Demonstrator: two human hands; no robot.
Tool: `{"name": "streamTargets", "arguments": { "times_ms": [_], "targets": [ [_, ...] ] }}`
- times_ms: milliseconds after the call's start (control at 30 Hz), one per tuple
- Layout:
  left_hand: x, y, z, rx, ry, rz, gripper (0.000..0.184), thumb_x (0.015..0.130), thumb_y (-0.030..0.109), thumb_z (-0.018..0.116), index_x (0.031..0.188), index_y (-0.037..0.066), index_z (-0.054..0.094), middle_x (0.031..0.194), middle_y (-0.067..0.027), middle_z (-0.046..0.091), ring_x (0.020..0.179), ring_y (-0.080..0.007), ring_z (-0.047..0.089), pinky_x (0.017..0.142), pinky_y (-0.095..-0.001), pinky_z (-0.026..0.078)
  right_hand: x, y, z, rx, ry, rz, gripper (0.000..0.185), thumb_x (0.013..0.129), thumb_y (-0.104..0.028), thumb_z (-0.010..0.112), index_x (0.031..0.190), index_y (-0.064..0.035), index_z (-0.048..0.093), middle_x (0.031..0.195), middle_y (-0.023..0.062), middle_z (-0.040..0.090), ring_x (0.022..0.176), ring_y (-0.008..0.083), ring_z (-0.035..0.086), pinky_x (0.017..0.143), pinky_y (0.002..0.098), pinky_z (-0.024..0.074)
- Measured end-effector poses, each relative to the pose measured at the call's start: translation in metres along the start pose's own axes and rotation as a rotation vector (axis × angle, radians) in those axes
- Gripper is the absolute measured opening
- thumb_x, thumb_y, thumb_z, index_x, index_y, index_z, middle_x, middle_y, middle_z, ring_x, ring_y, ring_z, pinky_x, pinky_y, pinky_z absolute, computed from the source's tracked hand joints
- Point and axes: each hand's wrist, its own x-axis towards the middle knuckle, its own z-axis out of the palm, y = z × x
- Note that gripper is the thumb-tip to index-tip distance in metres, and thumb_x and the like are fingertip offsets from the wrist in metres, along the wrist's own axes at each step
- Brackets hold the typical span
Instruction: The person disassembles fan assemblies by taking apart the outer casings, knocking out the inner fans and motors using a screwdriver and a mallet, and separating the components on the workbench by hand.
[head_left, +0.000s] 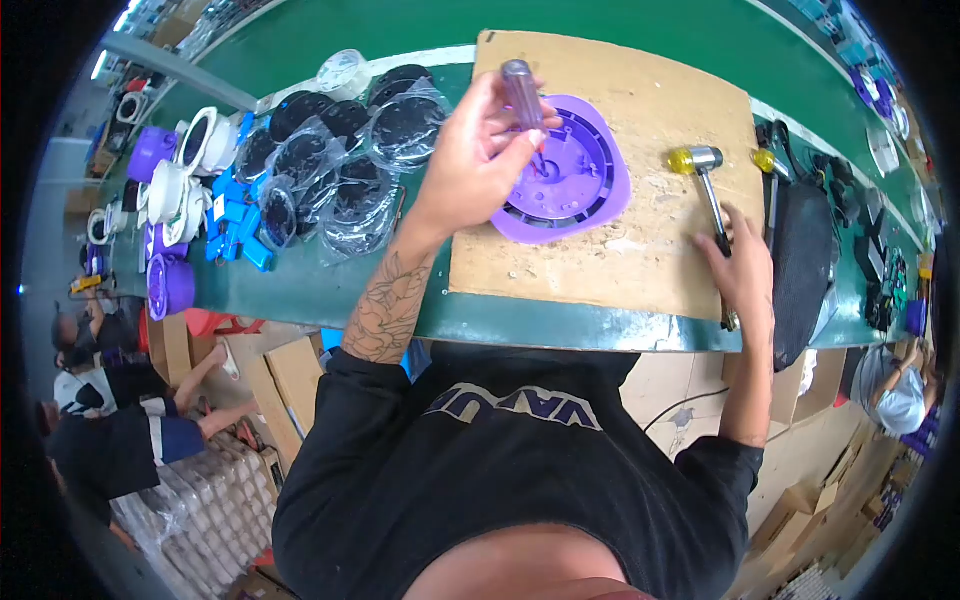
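Observation:
My left hand (485, 150) is closed round the clear purple handle of a screwdriver (520, 95), its shaft pointing down at a purple round plastic housing (570, 205). The housing lies with its hollow side up on a cardboard sheet (540, 270). My right hand (745, 262) is at the cardboard's right edge, thumb and fingers round the dark handle of a small mallet (709, 185). The mallet's head has a yellow face and a metal body. The lower end of its handle is partly hidden by my hand.
Left of the cardboard lie several black round parts in clear plastic bags (355, 190) and blue blocks (235, 225). White and purple housings (170, 285) stand farther left. At right are another yellow-ended tool (768, 162), a black pouch (800, 260) and black parts. Other people sit at both sides.

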Motion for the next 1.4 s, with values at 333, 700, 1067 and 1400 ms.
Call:
{"name": "streamTargets", "arguments": {
  "times_ms": [333,700,1067,1400],
  "targets": [
    [-0.010,0.003,0.017,0.331,0.051,0.238,0.037,0.089,0.013,0.059,0.123,0.001,0.051,0.109,-0.0177,0.060,0.105,-0.0285,0.060,0.088,-0.0387,0.046,0.018,0.047,0.029,1.197,-0.567,0.233,0.017,0.092,-0.022,0.061,0.097,-0.0057,0.057,0.072,-0.0065,0.046,0.061,0.0056,0.045,0.050,0.0199,0.0361],
    [-0.016,0.004,0.028,0.340,0.085,0.324,0.029,0.087,0.010,0.060,0.114,0.000,0.055,0.088,-0.0185,0.061,0.084,-0.0362,0.061,0.072,-0.0427,0.045,-0.028,-0.009,0.007,1.464,-0.657,0.496,0.030,0.099,-0.035,0.042,0.103,-0.0111,0.059,0.064,-0.0009,0.043,0.052,0.0119,0.037,0.046,0.0272,0.0331],
    [-0.015,-0.001,0.023,0.388,0.079,0.322,0.027,0.088,0.014,0.061,0.110,-0.001,0.056,0.087,-0.0194,0.062,0.083,-0.0355,0.062,0.071,-0.0413,0.046,-0.041,-0.036,-0.002,1.234,-0.403,0.498,0.029,0.101,-0.031,0.037,0.084,-0.0117,0.050,0.057,-0.0017,0.041,0.044,0.0100,0.033,0.040,0.0236,0.0287],
    [-0.016,0.001,0.022,0.331,0.136,0.331,0.019,0.084,0.009,0.063,0.100,-0.001,0.058,0.080,-0.0207,0.062,0.076,-0.0366,0.063,0.067,-0.0417,0.047,-0.029,-0.018,-0.071,0.475,-0.092,-0.064,0.036,0.097,-0.031,0.051,0.116,-0.0004,0.055,0.074,0.0091,0.060,0.053,0.0164,0.052,0.044,0.0301,0.0406]
  ]
}}
